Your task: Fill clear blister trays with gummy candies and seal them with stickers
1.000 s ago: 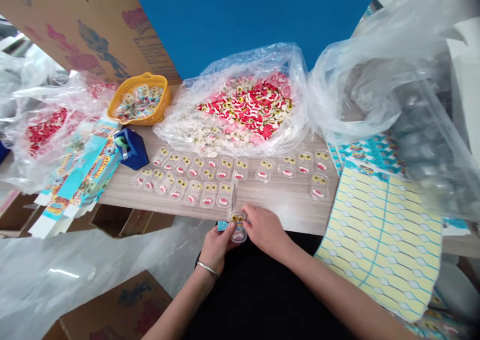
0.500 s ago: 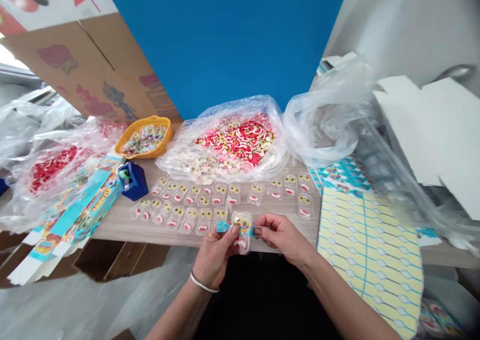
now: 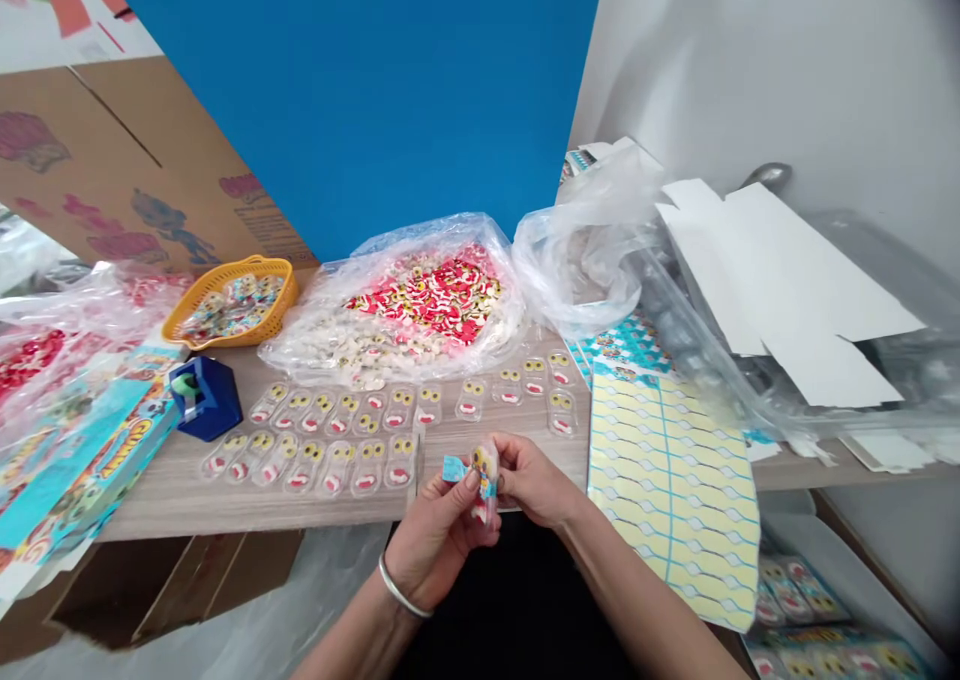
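A small clear plastic pack (image 3: 484,472) with yellow eye shapes, a red piece and a blue printed label is held up at the table's front edge. My left hand (image 3: 442,525) pinches it between thumb and fingers, and a blue end of the label sticks out on its left. On the pack's right side, my right hand (image 3: 531,478) has its fingers closed on the edge. The pack is turned partly sideways. Several similar clear packs (image 3: 399,460) with eyes and red pieces lie in rows on the wooden table (image 3: 172,500).
Behind the rows lies a plastic bag (image 3: 442,305) of red and white pieces. At left are a yellow basket (image 3: 281,310), a blue tape dispenser (image 3: 214,405) and printed boxes (image 3: 112,460). Yellow label sheets (image 3: 630,490) and white card (image 3: 787,280) are at right.
The view has swung right, so the table things appear farther left. The pack has turned from facing the camera to partly sideways, and my right fingers have come in against its edge.
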A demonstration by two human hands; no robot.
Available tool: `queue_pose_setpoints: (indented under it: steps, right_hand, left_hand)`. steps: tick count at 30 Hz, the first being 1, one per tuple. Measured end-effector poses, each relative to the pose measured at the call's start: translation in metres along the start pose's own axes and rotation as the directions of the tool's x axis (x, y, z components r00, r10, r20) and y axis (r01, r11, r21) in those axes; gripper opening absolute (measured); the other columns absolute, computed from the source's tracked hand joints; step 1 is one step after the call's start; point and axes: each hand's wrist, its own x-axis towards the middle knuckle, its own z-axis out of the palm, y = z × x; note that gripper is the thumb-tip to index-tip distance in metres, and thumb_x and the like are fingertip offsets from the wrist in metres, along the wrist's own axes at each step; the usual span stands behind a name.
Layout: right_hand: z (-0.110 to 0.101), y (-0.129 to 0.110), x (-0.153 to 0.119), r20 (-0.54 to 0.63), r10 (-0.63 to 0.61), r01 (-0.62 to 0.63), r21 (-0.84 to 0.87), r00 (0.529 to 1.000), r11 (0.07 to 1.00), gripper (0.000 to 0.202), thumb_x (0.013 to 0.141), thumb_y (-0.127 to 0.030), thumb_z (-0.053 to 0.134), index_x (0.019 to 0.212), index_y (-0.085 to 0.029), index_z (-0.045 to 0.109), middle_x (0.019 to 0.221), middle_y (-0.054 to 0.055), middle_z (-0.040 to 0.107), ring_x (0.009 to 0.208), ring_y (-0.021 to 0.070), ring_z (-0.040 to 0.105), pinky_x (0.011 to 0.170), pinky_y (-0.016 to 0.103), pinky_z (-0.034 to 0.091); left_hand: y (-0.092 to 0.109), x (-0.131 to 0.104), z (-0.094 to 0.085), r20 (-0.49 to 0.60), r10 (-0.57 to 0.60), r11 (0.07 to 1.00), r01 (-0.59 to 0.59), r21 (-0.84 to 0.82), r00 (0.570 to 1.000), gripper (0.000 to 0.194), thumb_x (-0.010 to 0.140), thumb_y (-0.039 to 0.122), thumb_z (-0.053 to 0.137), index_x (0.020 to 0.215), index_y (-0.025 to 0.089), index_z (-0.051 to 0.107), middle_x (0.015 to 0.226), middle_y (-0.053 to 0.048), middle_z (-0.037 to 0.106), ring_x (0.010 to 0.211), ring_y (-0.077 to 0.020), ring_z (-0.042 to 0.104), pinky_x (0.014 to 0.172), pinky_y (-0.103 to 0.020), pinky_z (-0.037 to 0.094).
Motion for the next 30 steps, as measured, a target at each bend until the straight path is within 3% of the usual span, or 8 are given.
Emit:
queue_pose_setpoints:
  steps: [5, 9, 13, 18, 21, 26, 30]
  right_hand:
    - [-0.009, 0.004, 0.009, -0.134, -0.064, 0.053, -0.088, 0.989, 0.995, 0.049, 0.066, -0.060, 0.079, 0.078, -0.019, 0.056, 0.058, -0.007, 0.054, 0.046, 0.0065, 0.039, 0.046, 0.020, 0.028]
    - [-0.010, -0.005, -0.001, -0.312, -0.180, 0.100, -0.255, 0.933, 0.962, 0.035, 0.079, -0.052, 0.071, 0.088, -0.018, 0.066, 0.073, 0.000, 0.064, 0.064, 0.0118, 0.054, 0.058, 0.024, 0.041]
    - [-0.002, -0.011, -0.014, -0.330, -0.291, 0.155, -0.383, 0.898, 0.911, 0.031, 0.084, -0.047, 0.068, 0.099, -0.020, 0.067, 0.092, 0.004, 0.070, 0.083, 0.0183, 0.061, 0.076, 0.031, 0.047]
    - [0.002, -0.016, -0.018, -0.319, -0.331, 0.174, -0.431, 0.888, 0.885, 0.025, 0.087, -0.044, 0.065, 0.090, -0.019, 0.064, 0.085, 0.002, 0.067, 0.079, 0.0175, 0.058, 0.076, 0.031, 0.046]
    - [0.000, -0.022, -0.021, -0.327, -0.321, 0.176, -0.403, 0.889, 0.898, 0.024, 0.086, -0.044, 0.066, 0.086, -0.020, 0.063, 0.080, 0.000, 0.065, 0.076, 0.0159, 0.056, 0.074, 0.028, 0.044]
    - [-0.002, -0.025, -0.026, -0.292, -0.285, 0.194, -0.303, 0.913, 0.933, 0.021, 0.086, -0.042, 0.068, 0.087, -0.021, 0.065, 0.085, -0.001, 0.067, 0.081, 0.0152, 0.058, 0.076, 0.026, 0.044]
    - [0.000, -0.018, -0.026, -0.245, -0.260, 0.201, -0.242, 0.934, 0.949, 0.018, 0.087, -0.039, 0.068, 0.090, -0.021, 0.068, 0.087, 0.000, 0.069, 0.084, 0.0153, 0.060, 0.080, 0.026, 0.044]
  left_hand:
    - [0.003, 0.014, -0.001, -0.146, 0.107, 0.994, -0.106, 0.012, 0.984, 0.039, 0.059, 0.035, 0.090, 0.082, 0.013, 0.068, 0.069, -0.001, 0.069, 0.055, -0.0088, 0.062, 0.054, -0.021, 0.054]
    - [0.003, 0.026, -0.002, -0.243, 0.252, 0.967, -0.237, 0.088, 0.937, 0.046, 0.057, 0.039, 0.090, 0.087, 0.014, 0.065, 0.073, 0.000, 0.071, 0.057, -0.0098, 0.063, 0.054, -0.022, 0.055]
    - [-0.001, 0.029, 0.003, -0.222, 0.345, 0.933, -0.307, 0.189, 0.912, 0.046, 0.058, 0.042, 0.088, 0.089, 0.015, 0.065, 0.077, -0.001, 0.072, 0.062, -0.0129, 0.066, 0.058, -0.026, 0.056]
    - [-0.001, 0.026, 0.004, -0.163, 0.375, 0.915, -0.337, 0.223, 0.912, 0.038, 0.068, 0.043, 0.082, 0.092, 0.017, 0.068, 0.084, -0.002, 0.072, 0.073, -0.0135, 0.066, 0.065, -0.026, 0.055]
    - [0.003, 0.025, 0.000, -0.161, 0.420, 0.903, -0.394, 0.169, 0.893, 0.031, 0.068, 0.040, 0.082, 0.084, 0.017, 0.068, 0.074, 0.001, 0.069, 0.068, -0.0098, 0.063, 0.068, -0.023, 0.051]
    - [0.008, 0.024, -0.003, -0.145, 0.348, 0.937, -0.344, 0.055, 0.926, 0.031, 0.062, 0.036, 0.087, 0.077, 0.015, 0.069, 0.067, 0.002, 0.065, 0.061, -0.0081, 0.059, 0.064, -0.022, 0.048]
    - [0.008, 0.024, -0.001, -0.042, 0.157, 0.987, -0.159, -0.027, 0.987, 0.033, 0.059, 0.031, 0.089, 0.078, 0.013, 0.070, 0.071, -0.002, 0.067, 0.063, -0.0099, 0.060, 0.066, -0.024, 0.050]
